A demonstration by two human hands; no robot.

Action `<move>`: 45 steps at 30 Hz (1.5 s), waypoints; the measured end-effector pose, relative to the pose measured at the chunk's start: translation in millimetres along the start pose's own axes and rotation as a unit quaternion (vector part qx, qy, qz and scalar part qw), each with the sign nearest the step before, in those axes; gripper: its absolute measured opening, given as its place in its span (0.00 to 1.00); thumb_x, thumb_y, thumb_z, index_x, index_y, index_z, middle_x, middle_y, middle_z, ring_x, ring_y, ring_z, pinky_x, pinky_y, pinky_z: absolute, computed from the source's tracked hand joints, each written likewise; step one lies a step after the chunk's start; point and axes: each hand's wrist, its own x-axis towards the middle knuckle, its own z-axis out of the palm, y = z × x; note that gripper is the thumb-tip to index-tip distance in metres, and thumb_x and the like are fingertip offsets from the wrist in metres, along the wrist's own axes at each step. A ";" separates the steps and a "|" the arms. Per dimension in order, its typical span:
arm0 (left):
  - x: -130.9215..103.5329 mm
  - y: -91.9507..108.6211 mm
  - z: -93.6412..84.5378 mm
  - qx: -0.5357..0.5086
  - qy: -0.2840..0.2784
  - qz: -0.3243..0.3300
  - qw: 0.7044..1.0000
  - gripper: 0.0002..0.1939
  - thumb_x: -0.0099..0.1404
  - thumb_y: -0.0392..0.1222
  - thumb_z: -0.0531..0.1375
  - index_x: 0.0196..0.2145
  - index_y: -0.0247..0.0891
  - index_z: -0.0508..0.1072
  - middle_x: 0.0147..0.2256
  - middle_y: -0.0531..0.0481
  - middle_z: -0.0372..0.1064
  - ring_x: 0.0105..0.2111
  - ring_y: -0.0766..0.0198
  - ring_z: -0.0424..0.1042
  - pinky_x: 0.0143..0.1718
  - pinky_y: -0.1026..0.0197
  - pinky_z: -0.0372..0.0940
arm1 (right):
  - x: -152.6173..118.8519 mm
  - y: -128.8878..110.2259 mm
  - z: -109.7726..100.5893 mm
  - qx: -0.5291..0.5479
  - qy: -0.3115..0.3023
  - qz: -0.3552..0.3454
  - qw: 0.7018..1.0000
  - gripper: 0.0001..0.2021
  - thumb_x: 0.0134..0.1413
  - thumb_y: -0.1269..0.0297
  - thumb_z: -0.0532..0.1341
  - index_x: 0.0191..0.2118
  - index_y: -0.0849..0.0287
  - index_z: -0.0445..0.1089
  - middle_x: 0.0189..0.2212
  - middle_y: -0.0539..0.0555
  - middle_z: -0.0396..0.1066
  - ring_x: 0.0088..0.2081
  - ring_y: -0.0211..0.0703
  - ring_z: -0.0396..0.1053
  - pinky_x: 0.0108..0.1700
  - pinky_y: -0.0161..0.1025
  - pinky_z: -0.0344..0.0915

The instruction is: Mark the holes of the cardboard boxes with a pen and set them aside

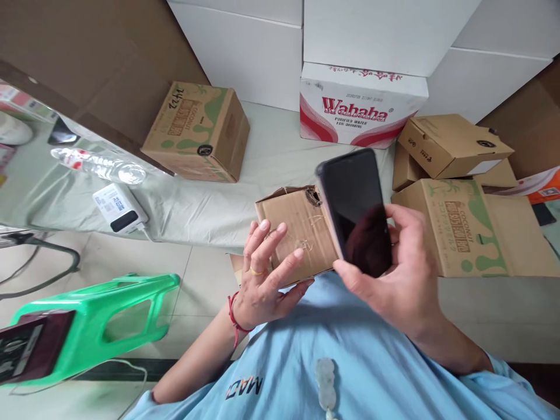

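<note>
My right hand (405, 280) grips a black smartphone (356, 210) by its edges, thumb on the near side, dark screen facing up. Close beside the phone is a small brown cardboard box (297, 236), with a torn, dark-rimmed hole near its far corner. It sits at the table's front edge, just in front of my body. Across the box lies my left hand (269, 271), its fingers spread over the cardboard and the thumb along the near edge. The box's underside is hidden, so what it rests on cannot be seen.
A cloth-covered table (266, 131) carries a coconut carton (192, 128), a Wahaha water carton (359, 111), stacked brown boxes (455, 143) and another coconut carton (468, 227). At left are a plastic bottle (100, 166), a white power bank (118, 207) with a cable, and a green stool (91, 326).
</note>
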 end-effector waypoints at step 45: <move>10.9 26.5 -24.1 0.130 -0.070 -0.230 0.962 0.44 0.63 0.70 0.73 0.63 0.41 0.66 0.76 0.23 0.53 0.77 0.23 0.54 0.69 0.23 0.64 | -16.2 147.7 83.8 -0.162 -0.156 0.239 0.945 0.38 0.54 0.52 0.72 0.65 0.65 0.61 0.59 0.70 0.64 0.51 0.63 0.76 0.55 0.55 0.74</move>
